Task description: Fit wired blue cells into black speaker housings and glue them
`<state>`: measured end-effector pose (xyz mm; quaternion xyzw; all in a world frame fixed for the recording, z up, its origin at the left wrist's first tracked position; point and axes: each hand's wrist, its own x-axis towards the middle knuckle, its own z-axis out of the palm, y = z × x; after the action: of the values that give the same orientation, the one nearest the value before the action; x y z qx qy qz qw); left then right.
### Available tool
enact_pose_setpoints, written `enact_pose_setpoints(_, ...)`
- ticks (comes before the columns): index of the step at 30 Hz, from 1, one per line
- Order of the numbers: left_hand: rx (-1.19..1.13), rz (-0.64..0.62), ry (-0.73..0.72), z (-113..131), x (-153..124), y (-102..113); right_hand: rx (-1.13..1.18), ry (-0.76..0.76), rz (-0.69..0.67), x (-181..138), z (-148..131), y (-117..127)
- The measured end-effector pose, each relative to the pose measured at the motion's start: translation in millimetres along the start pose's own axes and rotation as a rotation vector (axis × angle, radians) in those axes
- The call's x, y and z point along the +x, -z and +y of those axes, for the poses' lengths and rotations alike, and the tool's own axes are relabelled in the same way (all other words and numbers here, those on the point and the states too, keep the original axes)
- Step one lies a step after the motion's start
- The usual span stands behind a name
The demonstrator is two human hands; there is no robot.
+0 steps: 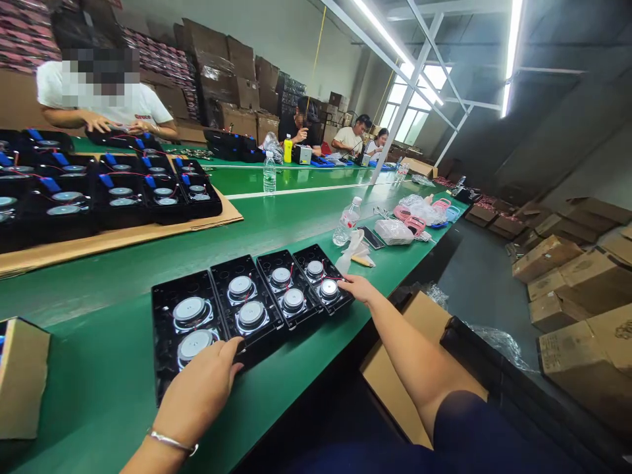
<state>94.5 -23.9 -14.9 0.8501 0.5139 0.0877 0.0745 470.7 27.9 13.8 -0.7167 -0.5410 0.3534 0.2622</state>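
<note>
Several black speaker housings stand side by side in a row on the green bench, each with two round silver speakers and thin red wires. My left hand [205, 378], wearing a silver bangle, is closed on the front edge of the leftmost speaker housing [162, 329]; its fingertips are partly hidden. At the other end of the row, my right hand [359, 289] grips the rightmost speaker housing [316, 253], fingers beside its lower speaker. Between them sit the middle housings [237, 266], touching or nearly touching their neighbours.
More speaker housings with blue parts [113, 191] lie on cardboard [217, 220] at left. A carton [24, 375] stands near left. Bottles [348, 220], a phone [371, 237] and plastic-wrapped items [395, 232] lie beyond the row. Co-workers [108, 92] sit across the bench [306, 220]. Boxes [567, 283] fill the right.
</note>
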Motion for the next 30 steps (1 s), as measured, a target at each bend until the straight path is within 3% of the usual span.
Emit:
enact_pose_setpoints(5,0.014,0.003,0.012,2,2,6,-0.211,-0.011,0.081,12,0,0)
enact_pose_setpoints(10,0.017,-0.042,0.036,7,-4,12,-0.304,0.026,0.064,24,-13,-12)
enact_pose_setpoints(20,0.020,-0.073,0.141,-17,-68,28,-0.285,0.169,-0.022,-7,-37,-59)
enact_pose_setpoints(25,0.080,-0.059,0.174,-14,-79,32,-0.280,0.199,-0.053,-3,-35,-67)
enact_pose_setpoints(28,0.136,-0.041,0.153,-8,-80,29,-0.332,0.295,0.155,-8,-31,-67)
enact_pose_setpoints(30,0.153,-0.011,0.147,-7,-80,27,-0.402,0.472,0.315,-23,-30,-69)
